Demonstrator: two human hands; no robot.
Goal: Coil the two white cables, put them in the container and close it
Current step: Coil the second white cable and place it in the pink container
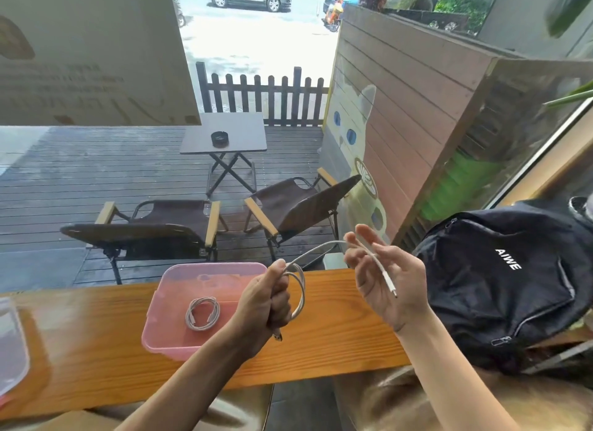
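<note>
Now fingers of the left hand (266,302) clamp loops of the white cable (301,291) — its tail pinched in right hand (385,276) fingertips, plug below them.

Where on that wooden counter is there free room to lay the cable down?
The counter is bare between the clear lid and the pink container, and between the container and the black backpack. The backpack crowds the right end. The container has room left of the coiled cable.

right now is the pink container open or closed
Open: the pink container has no lid on, and one coiled white cable lies uncovered inside it.
</note>
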